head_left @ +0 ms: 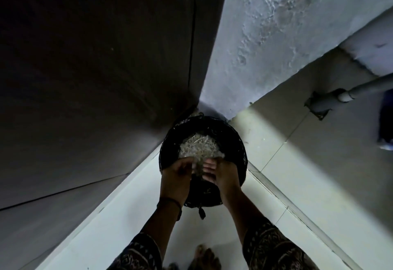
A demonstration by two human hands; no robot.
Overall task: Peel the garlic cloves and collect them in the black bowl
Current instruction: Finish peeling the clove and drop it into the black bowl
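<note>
Left hand (177,174) curls round a tuft of pale skins (198,168); right hand (226,177) presses it, fingers fairly straight. Black container (238,140) sits directly beneath them (so scraps fall inside, I think). No peeled cloves are visible.

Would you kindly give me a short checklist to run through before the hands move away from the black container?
1. Hands above the opening: the left hand and right hand are both over the black container: ok.
2. Hands emptied: it is unclear whether the fingers hold anything: cannot tell.
3. Scraps landed inside: the pale scraps lie heaped in the container: ok.
4. Container steady: it stands upright in the corner by the wall: ok.
5. Floor kept clean: a few pale flecks lie on the tiles to its right: not ok.
6. Peeled cloves: none are visible: cannot tell.
</note>
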